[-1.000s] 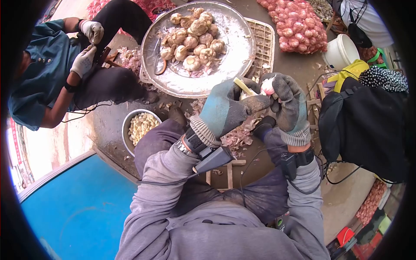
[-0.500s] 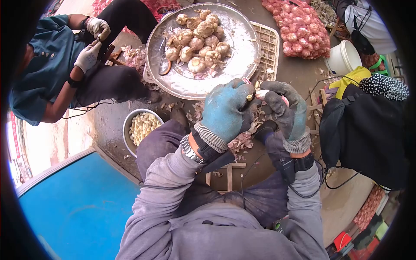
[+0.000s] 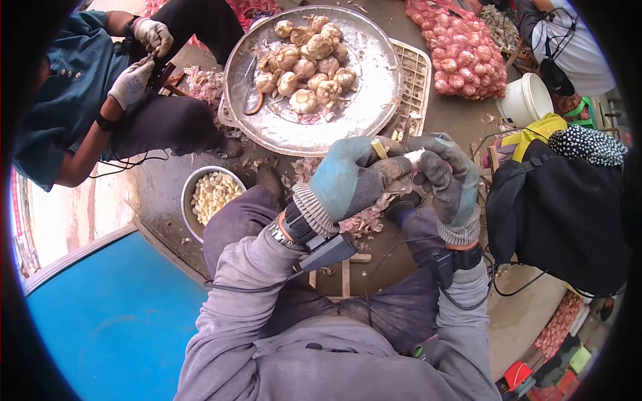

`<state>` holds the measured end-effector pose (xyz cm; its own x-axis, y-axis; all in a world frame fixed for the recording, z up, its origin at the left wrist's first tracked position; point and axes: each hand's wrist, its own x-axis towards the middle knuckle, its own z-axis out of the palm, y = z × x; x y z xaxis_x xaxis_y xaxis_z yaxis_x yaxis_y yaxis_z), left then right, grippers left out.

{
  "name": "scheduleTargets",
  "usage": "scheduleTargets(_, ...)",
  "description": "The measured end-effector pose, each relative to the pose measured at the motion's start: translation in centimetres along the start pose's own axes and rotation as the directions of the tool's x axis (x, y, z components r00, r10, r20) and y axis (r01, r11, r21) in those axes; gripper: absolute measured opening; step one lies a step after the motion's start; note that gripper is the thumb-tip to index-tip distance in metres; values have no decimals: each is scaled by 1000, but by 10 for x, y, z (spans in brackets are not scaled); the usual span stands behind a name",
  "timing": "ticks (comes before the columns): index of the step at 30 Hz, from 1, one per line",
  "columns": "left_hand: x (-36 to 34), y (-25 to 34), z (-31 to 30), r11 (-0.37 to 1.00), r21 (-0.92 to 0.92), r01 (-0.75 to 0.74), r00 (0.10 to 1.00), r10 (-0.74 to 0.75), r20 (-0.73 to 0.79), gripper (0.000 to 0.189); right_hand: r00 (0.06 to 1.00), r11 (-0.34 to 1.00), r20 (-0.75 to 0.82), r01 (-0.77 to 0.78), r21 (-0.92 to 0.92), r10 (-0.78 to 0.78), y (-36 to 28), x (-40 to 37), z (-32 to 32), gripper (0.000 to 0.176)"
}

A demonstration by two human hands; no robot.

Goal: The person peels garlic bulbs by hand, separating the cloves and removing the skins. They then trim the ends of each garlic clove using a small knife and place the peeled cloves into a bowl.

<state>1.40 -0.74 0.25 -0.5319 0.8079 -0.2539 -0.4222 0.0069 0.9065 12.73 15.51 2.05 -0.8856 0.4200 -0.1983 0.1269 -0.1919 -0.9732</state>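
Observation:
My left hand (image 3: 361,175), in a blue and grey work glove, is closed around a pale yellow stick-like thing (image 3: 379,148); its end pokes out above the fingers, the rest is hidden. My right hand (image 3: 449,175), gloved alike, pinches a whitish-pink garlic piece (image 3: 414,158). The left thumb comes up against this piece from the other side. Beyond both hands, a round metal tray (image 3: 374,110) carries a heap of garlic bulbs (image 3: 304,69) and a curved-handled tool (image 3: 254,102). Left of my knee stands a bowl (image 3: 188,204) of peeled garlic cloves (image 3: 215,194).
A white plastic crate (image 3: 416,73) supports the tray. Garlic skins (image 3: 364,222) litter the floor below my hands. A red net sack of garlic (image 3: 461,57) and a white bucket (image 3: 525,100) stand beyond; black cloth (image 3: 562,214) hangs at right. A gloved co-worker (image 3: 73,100) sits at left.
My left hand has turned, exposing more of the yellow thing and its thumb, and has dropped slightly nearer my body. The garlic piece now shows between both hands. The co-worker's hands have shifted slightly.

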Motion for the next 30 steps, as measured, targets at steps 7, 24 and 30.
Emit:
scheduleTargets(7, -1, 1, 8, 991, -123, -53, 995, 42, -93, 19, 993, 993, -46, 110, -30, -111, 1, 1, 9, 20)
scheduleTargets(24, -1, 5, 8, 975, -208, 83, 996, -88, -13, 21, 957, 932, 78, 288, -222, -278, -12, -2, -4, 18)
scheduleTargets(30, -3, 2, -3, 981, -159, 111, 994, -113, 1, 19, 987, 985, 89, 146, -98, -137, -13, -2, 1, 18)
